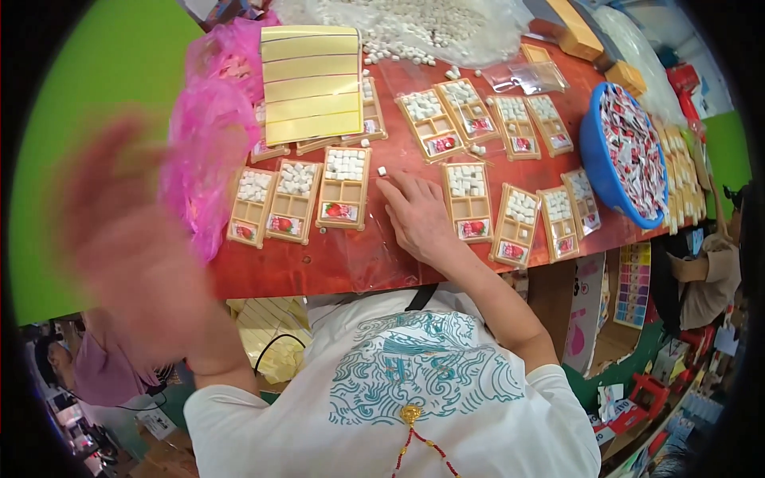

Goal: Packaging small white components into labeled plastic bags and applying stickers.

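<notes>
1. One left hand (123, 231) hangs blurred at the far left, in front of the pink plastic bag (209, 139); the smear hides its fingers, so I cannot tell whether they are spread, curled or gripping something.

2. Three wooden trays stand side by side to the right of that bag: the outer tray (252, 209), the middle tray (294, 201) and the inner tray (343, 188). Their long axes run away from the person, far ends leaning slightly right. White cubes fill each far compartment, and a strawberry-printed packet lies at each near end.

3. A loose white cube (382, 170) sits on the red table (335, 267), just right of the inner tray's far half. This is the telling relation: the cube lies just beyond the right index fingertip, on the side away from the person, apparently not touching it. It shows no clear long axis.

4. The right hand (417, 213) is by far the nearer one, palm down, fingers loosely spread, with nothing visible in them.

5. Another tray (468, 202) stands just right of that hand, its long axis also running away from the person.
</notes>
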`<control>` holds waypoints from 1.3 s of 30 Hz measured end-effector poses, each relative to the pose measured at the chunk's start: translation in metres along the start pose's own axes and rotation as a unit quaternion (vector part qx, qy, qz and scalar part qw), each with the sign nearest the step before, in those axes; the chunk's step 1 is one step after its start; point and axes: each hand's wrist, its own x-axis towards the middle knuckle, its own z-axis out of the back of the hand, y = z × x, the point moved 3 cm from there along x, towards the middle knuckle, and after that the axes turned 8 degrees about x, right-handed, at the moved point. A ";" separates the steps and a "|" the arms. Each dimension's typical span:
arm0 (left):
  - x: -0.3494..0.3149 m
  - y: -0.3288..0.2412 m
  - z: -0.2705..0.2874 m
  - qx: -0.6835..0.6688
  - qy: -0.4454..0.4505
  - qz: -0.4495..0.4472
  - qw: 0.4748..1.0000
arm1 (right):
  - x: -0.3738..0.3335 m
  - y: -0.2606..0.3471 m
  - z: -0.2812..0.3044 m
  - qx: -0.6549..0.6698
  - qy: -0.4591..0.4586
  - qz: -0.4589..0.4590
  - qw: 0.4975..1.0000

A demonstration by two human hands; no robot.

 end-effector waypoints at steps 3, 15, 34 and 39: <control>-0.074 0.090 -0.074 0.181 0.058 0.153 0.970 | 0.020 -0.009 -0.010 -0.035 0.013 0.030 0.999; -0.163 0.158 -0.136 0.517 0.164 0.122 0.831 | 0.005 -0.002 -0.028 -0.005 0.059 -0.087 0.994; -0.149 0.131 -0.127 0.304 0.084 0.175 0.933 | -0.012 0.002 -0.028 0.708 0.050 -0.354 0.609; -0.153 0.136 -0.130 -0.115 0.017 0.385 0.915 | -0.015 0.008 -0.022 0.759 0.028 -0.325 0.564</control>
